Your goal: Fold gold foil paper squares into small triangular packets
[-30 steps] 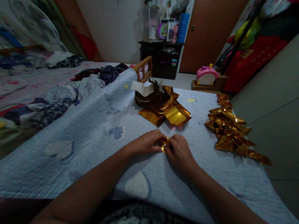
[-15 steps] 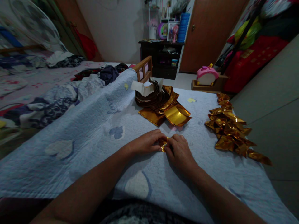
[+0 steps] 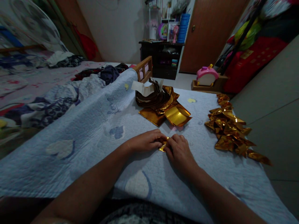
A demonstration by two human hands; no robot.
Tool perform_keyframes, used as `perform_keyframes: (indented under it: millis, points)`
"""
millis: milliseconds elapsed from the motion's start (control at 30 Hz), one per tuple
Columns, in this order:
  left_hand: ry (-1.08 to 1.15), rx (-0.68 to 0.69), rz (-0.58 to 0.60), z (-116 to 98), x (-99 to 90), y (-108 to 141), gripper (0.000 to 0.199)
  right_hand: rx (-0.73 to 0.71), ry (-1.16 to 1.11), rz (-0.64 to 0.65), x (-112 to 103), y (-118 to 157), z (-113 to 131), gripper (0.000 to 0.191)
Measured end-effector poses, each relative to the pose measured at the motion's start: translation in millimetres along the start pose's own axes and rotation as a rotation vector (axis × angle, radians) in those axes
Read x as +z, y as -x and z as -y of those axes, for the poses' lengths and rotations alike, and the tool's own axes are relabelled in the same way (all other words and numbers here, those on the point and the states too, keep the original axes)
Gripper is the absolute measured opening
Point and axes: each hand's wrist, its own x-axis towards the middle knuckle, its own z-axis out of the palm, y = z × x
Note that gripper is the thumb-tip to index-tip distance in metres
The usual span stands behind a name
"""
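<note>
head view, items in order:

- one small gold foil piece, crumpled or folded, low on the light blue quilt, between the two hands; its full shape is hidden by the fingers.
- one left hand, fingers curled, thumb and fingertips closed on the left side of the small gold foil piece.
- one right hand, knuckles up, fingers bent and closed on the right side of the same piece, its thumb near the lower edge.
- one fanned stack of sheets, dark brown edges showing, beyond the hands and apart from them; a white paper strip curls at its upper left.
- one gold sheet, bright and slightly bent, at the near right side of the stack.
- one heap of folded gold pieces, pointed and shiny, in a long row along the quilt's right side; count uncertain.
- one wooden rail, just behind the stack.
- one pink toy with a pale front, beyond the quilt's far edge.
- one dark shelf unit, against the far wall, left of a brown door.
- one fan, upper left, blurred.
</note>
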Motion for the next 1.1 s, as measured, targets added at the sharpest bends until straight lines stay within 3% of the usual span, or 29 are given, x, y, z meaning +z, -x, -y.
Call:
perform_keyframes:
  millis: [500,800,1100]
  points:
    - [-0.045,-0.034,-0.058,1.7,7.4,-3.4,0.033,0.025,0.070,0.041,-3.8,-0.7,6.4,0.004]
    - [-0.042,-0.018,-0.069,3.5,8.3,-3.8,0.028,0.075,0.145,0.059,-8.3,-1.1,11.0,0.017]
    - [-0.016,-0.035,-0.072,-1.8,7.3,-3.3,0.034,0.094,0.151,0.022,-15.0,3.4,-3.1,0.027]
